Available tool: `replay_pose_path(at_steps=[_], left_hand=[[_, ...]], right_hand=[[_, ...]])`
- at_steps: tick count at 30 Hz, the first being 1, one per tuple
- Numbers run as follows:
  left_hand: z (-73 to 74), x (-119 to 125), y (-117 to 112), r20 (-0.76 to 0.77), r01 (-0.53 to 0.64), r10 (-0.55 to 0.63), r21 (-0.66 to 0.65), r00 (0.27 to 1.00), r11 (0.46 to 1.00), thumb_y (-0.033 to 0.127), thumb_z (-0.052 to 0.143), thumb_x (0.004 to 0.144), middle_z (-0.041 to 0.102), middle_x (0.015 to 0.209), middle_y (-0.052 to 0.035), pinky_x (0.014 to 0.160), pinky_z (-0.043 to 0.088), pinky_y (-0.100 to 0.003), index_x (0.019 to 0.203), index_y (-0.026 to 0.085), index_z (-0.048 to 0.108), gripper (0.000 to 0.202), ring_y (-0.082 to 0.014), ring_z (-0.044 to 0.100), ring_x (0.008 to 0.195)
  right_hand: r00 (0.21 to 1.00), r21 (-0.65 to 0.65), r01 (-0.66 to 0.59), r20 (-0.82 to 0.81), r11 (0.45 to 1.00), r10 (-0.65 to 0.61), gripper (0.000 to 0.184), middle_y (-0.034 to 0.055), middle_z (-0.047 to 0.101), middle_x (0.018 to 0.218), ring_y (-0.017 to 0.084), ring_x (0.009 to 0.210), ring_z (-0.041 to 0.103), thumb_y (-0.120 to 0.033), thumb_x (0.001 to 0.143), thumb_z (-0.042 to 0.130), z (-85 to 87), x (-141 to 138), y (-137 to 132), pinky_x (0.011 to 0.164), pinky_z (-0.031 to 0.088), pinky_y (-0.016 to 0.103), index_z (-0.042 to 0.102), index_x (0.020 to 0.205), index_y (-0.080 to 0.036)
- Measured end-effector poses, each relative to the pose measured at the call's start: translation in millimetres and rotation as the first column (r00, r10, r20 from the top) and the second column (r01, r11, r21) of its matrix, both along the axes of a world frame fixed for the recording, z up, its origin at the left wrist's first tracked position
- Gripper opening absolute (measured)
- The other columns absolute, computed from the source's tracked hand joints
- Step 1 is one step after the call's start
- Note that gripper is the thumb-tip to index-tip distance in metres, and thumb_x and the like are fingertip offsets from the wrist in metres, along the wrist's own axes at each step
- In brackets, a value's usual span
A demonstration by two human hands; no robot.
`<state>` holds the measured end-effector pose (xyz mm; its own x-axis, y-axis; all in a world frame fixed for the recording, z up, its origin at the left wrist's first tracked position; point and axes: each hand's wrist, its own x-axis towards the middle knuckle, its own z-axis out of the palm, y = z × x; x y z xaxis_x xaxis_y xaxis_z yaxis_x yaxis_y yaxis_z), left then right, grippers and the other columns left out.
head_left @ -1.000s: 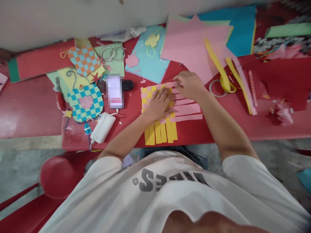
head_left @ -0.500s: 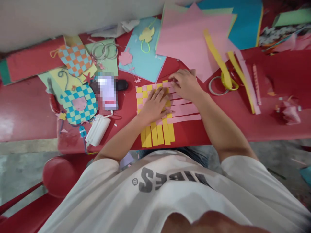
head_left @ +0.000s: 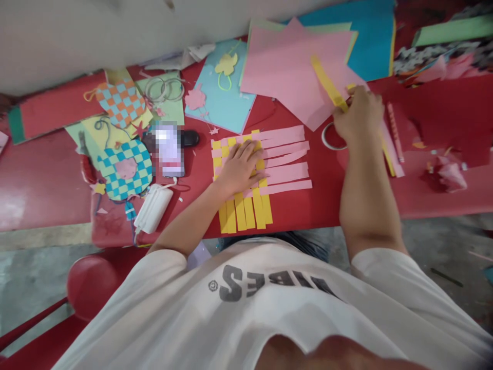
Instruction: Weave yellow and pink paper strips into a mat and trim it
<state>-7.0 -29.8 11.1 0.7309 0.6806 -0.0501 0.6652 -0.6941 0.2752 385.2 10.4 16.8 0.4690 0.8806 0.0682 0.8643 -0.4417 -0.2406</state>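
Note:
My left hand (head_left: 242, 167) lies flat with fingers stretched out on a woven paper mat. Yellow strips (head_left: 246, 211) run toward me and pink strips (head_left: 288, 169) stick out loose to the right. To the right of the mat, my right hand (head_left: 359, 115) is bent down over a yellow paper strip (head_left: 327, 82) and more strips beside it. Its fingertips are mostly hidden, so any grip is unclear. Just left of that hand, a roll of tape (head_left: 327, 136) shows in part.
Pink sheets (head_left: 285, 67) and a blue sheet (head_left: 370, 41) lie at the back. On the left are a phone (head_left: 170, 151), a white power bank (head_left: 154, 208), a blue checkered woven piece (head_left: 110, 174) and an orange one (head_left: 120, 103). A pink crayon-like stick (head_left: 395, 131) lies right.
My right hand has left the mat's upper right edge and moved right to the yellow strips, covering the yellow loop there. My left hand stays on the mat. The view has shifted slightly.

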Motion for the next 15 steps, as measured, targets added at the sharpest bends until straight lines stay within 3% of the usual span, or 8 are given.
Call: replay_pose_path(at_steps=[4, 8, 11, 15], left_hand=[[-4.1, -2, 2, 0.005, -0.004, 0.004, -0.01, 1.0, 1.0, 0.067, 0.064, 0.115, 0.036, 0.196, -0.0224, 0.154, 0.021, -0.065, 0.179, 0.014, 0.053, 0.084, -0.0443, 0.032, 0.185], [-6.5, -2, 3, 0.023, 0.002, -0.001, -0.019, 1.0, 1.0, 0.066, 0.065, 0.115, 0.036, 0.196, -0.0221, 0.154, 0.021, -0.066, 0.18, 0.015, 0.051, 0.084, -0.0442, 0.032, 0.185], [-4.9, -1, 3, 0.038, -0.013, 0.014, -0.018, 0.999, 1.0, 0.063, 0.066, 0.115, 0.039, 0.194, -0.0214, 0.154, 0.023, -0.065, 0.181, 0.016, 0.05, 0.083, -0.0423, 0.035, 0.183], [-1.8, 1, 3, 0.038, -0.02, 0.02, -0.013, 0.999, 1.0, 0.06, 0.067, 0.115, 0.042, 0.193, -0.0208, 0.153, 0.024, -0.063, 0.18, 0.016, 0.05, 0.081, -0.0413, 0.038, 0.182]], right_hand=[[1.0, 0.052, 0.012, 0.003, 0.999, -0.012, 0.05, 0.0254, 0.072, 0.159, 0.039, 0.153, 0.058, -0.019, 0.112, 0.076, -8.5, 0, 10, 0.122, 0.039, 0.059, 0.069, 0.161, -0.018], [0.998, 0.15, 0.045, -0.05, 0.988, -0.038, 0.043, 0.0226, 0.073, 0.159, 0.037, 0.149, 0.061, -0.013, 0.106, 0.08, -11.1, 5, 13, 0.121, 0.039, 0.054, 0.074, 0.148, -0.019], [0.995, 0.215, 0.002, -0.1, 0.977, 0.02, 0.033, 0.0204, 0.079, 0.147, 0.034, 0.134, 0.067, -0.007, 0.105, 0.072, -9.8, 8, 10, 0.112, 0.045, 0.048, 0.074, 0.135, -0.02], [0.981, 0.289, -0.091, -0.141, 0.953, 0.137, 0.039, 0.016, 0.082, 0.127, 0.028, 0.115, 0.071, -0.007, 0.109, 0.059, -3.5, 3, 4, 0.096, 0.049, 0.04, 0.066, 0.143, -0.022]])
